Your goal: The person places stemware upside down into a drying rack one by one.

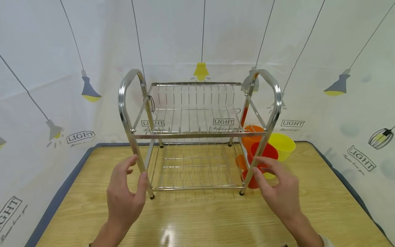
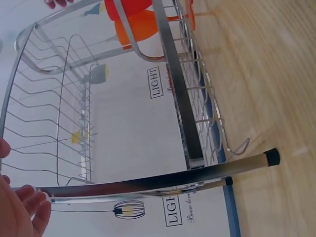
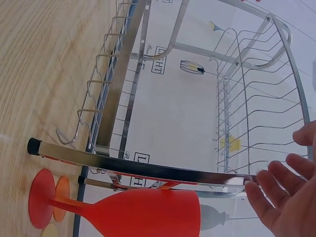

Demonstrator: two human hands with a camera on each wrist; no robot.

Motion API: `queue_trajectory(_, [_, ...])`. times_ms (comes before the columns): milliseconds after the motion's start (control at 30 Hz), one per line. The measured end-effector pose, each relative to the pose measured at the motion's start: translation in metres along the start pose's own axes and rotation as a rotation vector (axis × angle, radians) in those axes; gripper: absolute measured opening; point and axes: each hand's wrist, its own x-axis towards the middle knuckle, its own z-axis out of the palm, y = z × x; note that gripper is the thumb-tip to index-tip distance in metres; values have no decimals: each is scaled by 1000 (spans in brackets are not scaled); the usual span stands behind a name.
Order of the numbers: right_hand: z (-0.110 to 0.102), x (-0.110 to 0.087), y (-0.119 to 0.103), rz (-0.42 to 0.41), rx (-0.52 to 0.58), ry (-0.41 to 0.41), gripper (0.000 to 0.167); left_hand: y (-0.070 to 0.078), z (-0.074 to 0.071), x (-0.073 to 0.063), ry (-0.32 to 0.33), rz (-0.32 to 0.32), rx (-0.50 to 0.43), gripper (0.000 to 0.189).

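A two-tier metal dish rack (image 1: 197,135) stands upright on the table in the head view. My left hand (image 1: 124,195) is at its left front post, thumb and fingers spread apart beside the metal. Fingertips of that hand (image 2: 27,210) come right up to the post in the left wrist view. On the opposite side, my right hand (image 1: 282,192) has its index fingertip and thumb tip right at the right front post. The right wrist view shows the fingers of this hand (image 3: 284,190) slightly bent at the post edge, the thumb well apart. Both rack tiers hold no dishes.
Right of the rack stand a red goblet (image 1: 266,150), an orange goblet (image 1: 251,131) and a yellow goblet (image 1: 283,145), close together and partly behind the right post. The wooden table (image 1: 197,216) ends at a wall covering (image 1: 333,113) printed with lamps.
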Motion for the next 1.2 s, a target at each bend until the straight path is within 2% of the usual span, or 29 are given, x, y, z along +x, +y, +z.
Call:
queue_trajectory(133, [-2, 0, 2, 107, 10, 34, 29, 0, -6, 2, -49, -108, 28, 43])
queue_trajectory(200, [-2, 0, 4, 134, 11, 70, 28, 0, -9, 5, -64, -160, 30, 45])
queue_trajectory(367, [0, 1, 14, 172, 4, 168, 34, -1, -12, 8, -88, -295, 11, 50])
queue_trajectory(467, [0, 1, 21, 222, -9, 189, 37, -1, -11, 9, -101, -375, 1, 51])
queue_trajectory(600, [1, -1, 30, 341, -57, 176, 44, -1, -9, 12, -111, -434, -33, 53])
queue_trajectory(733, [3, -2, 37, 503, -95, 136, 54, 0, -6, 17, -140, -479, -55, 54])
queue_trajectory(933, [8, -6, 51, 711, -45, 103, 69, 0, -2, 23, -167, -553, -102, 53])
queue_trajectory(1033, [10, -8, 58, 778, 15, 88, 77, -1, 0, 23, -182, -593, -126, 48])
queue_trajectory(1200, [14, -10, 62, 814, 84, 66, 81, -3, 3, 22, -185, -642, -147, 42])
